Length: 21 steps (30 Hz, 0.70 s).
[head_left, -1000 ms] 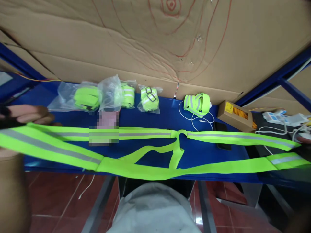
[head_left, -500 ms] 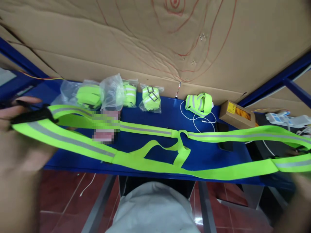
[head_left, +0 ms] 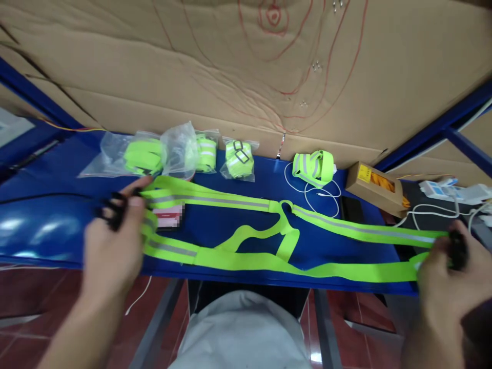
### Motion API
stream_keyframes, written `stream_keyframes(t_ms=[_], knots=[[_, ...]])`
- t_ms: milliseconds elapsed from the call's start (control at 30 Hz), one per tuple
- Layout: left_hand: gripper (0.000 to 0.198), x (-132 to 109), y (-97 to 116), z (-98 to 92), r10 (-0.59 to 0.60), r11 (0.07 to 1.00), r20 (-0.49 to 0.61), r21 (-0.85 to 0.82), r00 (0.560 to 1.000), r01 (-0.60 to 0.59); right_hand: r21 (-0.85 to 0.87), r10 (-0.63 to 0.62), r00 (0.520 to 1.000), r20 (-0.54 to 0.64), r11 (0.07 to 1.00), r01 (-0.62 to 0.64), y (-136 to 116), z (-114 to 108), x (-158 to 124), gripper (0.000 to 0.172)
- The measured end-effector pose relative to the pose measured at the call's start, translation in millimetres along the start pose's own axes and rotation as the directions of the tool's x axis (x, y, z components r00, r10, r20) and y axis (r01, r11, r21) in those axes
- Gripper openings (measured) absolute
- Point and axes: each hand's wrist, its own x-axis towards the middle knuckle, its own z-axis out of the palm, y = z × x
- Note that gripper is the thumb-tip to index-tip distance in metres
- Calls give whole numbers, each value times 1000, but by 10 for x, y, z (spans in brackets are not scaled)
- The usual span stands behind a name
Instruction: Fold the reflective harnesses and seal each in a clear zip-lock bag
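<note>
A neon-yellow reflective harness (head_left: 246, 259) with grey stripes stretches across the blue table, its two long straps joined near the middle by a short cross strap. At its left end my left hand (head_left: 115, 246) is closed around the strap and a black buckle (head_left: 114, 210). My right hand (head_left: 446, 271) grips the other end, where a black buckle (head_left: 458, 249) shows between thumb and fingers. Behind the left part of the harness lies a pink-and-white card (head_left: 169, 215), partly covered by the strap.
Along the back of the blue table (head_left: 57, 215) lie bagged neon straps (head_left: 144, 156), another bag (head_left: 239, 159), a rolled strap (head_left: 313, 167) and a white cable (head_left: 307, 200). A cardboard box (head_left: 376, 187), dark phone (head_left: 351, 210) and power strip (head_left: 457, 192) are at right. Cardboard (head_left: 215, 66) stands behind.
My left hand has moved right, bringing the harness's left end inward and lower. My right hand has come further into view, and the straps hang slacker, nearer the table.
</note>
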Motion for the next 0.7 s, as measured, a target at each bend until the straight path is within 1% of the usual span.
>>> stream_keyframes(t_ms=[33, 67, 100, 133, 167, 200, 233, 267, 300, 367, 467, 533, 633, 700], knots=[[33, -136, 74, 139, 174, 973, 56, 146, 983, -181, 26, -119, 992, 37, 993, 118, -193, -34, -30, 63], [41, -259, 131, 275, 311, 918, 158, 206, 937, -339, 98, -228, 968, 105, 971, 218, -409, -70, -62, 72], [52, -368, 173, 407, 383, 868, 276, 220, 881, -446, 155, -287, 945, 158, 952, 263, -636, -103, -96, 82], [60, -462, 204, 533, 424, 830, 372, 205, 826, -519, 208, -339, 913, 227, 933, 294, -866, -128, -131, 89], [65, -544, 228, 652, 450, 797, 458, 182, 767, -576, 274, -427, 854, 296, 895, 353, -1088, -145, -166, 95], [69, -614, 252, 763, 471, 766, 521, 160, 712, -623, 329, -495, 798, 343, 859, 392, -1295, -153, -199, 98], [72, -675, 279, 864, 488, 735, 573, 138, 659, -664, 373, -533, 772, 347, 833, 408, -1480, -151, -229, 100], [74, -727, 309, 953, 501, 709, 606, 123, 619, -694, 415, -556, 758, 341, 813, 409, -1639, -143, -256, 101], [76, -771, 341, 1027, 509, 688, 627, 115, 589, -717, 448, -572, 745, 343, 797, 406, -1770, -130, -280, 101], [75, -832, 399, 1133, 517, 663, 648, 110, 559, -741, 498, -589, 735, 336, 773, 393, -1952, -100, -317, 99], [69, -857, 434, 1198, 530, 641, 660, 100, 533, -761, 539, -608, 727, 319, 748, 389, -2051, -60, -345, 100], [68, -840, 419, 1200, 540, 646, 645, 95, 541, -758, 545, -605, 729, 319, 747, 381, -2039, -38, -343, 100], [68, -808, 387, 1186, 549, 666, 601, 107, 582, -739, 528, -576, 743, 342, 771, 355, -1996, -18, -324, 99], [66, -807, 381, 1187, 568, 649, 580, 120, 584, -751, 527, -571, 743, 349, 775, 348, -1996, -15, -315, 100]])
